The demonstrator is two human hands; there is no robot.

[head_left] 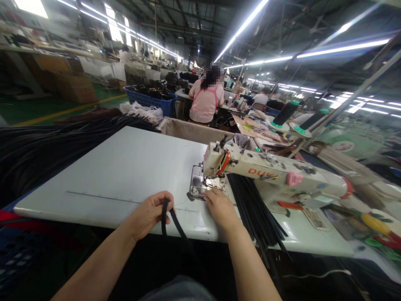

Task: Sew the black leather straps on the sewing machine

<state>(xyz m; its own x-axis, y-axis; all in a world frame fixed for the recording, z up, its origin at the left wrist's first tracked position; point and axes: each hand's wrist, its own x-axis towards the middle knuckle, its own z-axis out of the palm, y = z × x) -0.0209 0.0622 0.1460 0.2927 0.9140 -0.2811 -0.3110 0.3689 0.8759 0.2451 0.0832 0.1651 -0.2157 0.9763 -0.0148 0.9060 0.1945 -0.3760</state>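
Note:
My left hand (156,211) pinches a black strap (177,223) above the front edge of the white sewing table (125,167); the strap loops over the fingers and both its lengths hang down. My right hand (217,205) is at the needle area of the white sewing machine (250,165), fingertips by the wire guard (196,188). Whatever those fingertips may hold is too small to make out. Right of that hand, a bundle of black straps (255,209) lies under the machine arm and hangs over the front edge.
A large heap of black straps (62,146) lies along the left side. Behind the table are a fabric-lined bin (194,131), a blue basket (150,100) and a seated person in pink (205,100). Black thread cones (285,113) stand at the back right, near a fan (347,144).

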